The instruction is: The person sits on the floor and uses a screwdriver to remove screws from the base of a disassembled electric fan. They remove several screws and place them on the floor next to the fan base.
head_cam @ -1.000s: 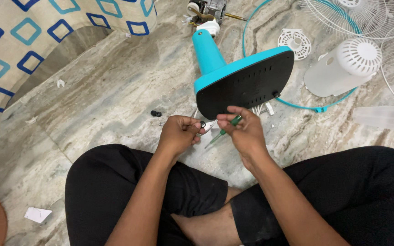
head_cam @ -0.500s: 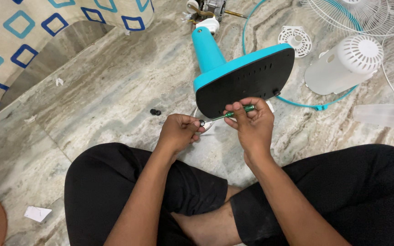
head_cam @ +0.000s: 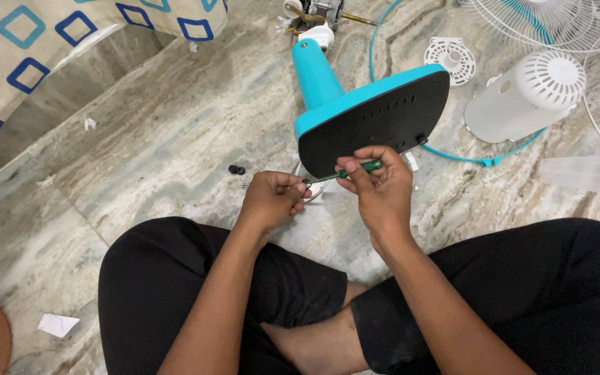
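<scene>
one teal fan base [head_cam: 373,114] is tipped on the marble floor [head_cam: 175,139]. a green screwdriver [head_cam: 352,170] is pinched by the right hand [head_cam: 380,191]; the left hand [head_cam: 272,198] is curled tight, its contents hidden.

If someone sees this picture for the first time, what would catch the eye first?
Probably the turquoise fan base, tipped on its side on the marble floor at centre top, with its black underside showing. Just below it, the right hand holds a green screwdriver whose tip points into the closed left hand. A white motor cover lies at upper right.
</scene>
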